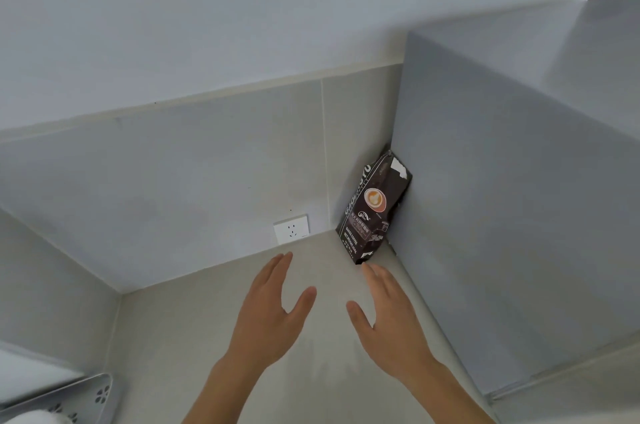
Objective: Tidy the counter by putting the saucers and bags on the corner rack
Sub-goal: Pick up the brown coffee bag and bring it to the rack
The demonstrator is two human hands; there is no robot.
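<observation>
A dark brown coffee bag (372,212) with a cup picture stands upright in the far right corner of the counter, leaning against the grey side panel. My right hand (388,319) is stretched out flat just below the bag, fingertips almost at its base, holding nothing. My left hand (273,309) is held open beside it, fingers apart, over the bare counter. A grey metal rack (88,399) with flower-shaped cut-outs shows at the bottom left corner, with something white at its edge. No saucers are visible.
A white wall socket (291,229) sits low on the tiled back wall, left of the bag. A tall grey panel (502,215) closes off the right side. The beige counter (194,337) runs from the back wall toward me.
</observation>
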